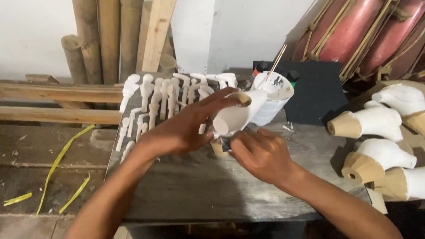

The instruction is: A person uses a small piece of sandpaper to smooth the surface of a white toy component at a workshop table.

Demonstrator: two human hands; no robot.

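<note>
My left hand grips a white-painted wooden carving with a bare wood end, holding it tilted above a grey wooden board. Just below the carving, my right hand pinches a small dark tool against its lower end. A small bare wood piece stands under both hands, partly hidden by them.
Several small white carved figures lie in rows at the board's far left. A white paint cup with thin sticks stands behind the hands. Larger white-painted carvings pile up at right. Bamboo poles lean on the wall; yellow strips lie at left.
</note>
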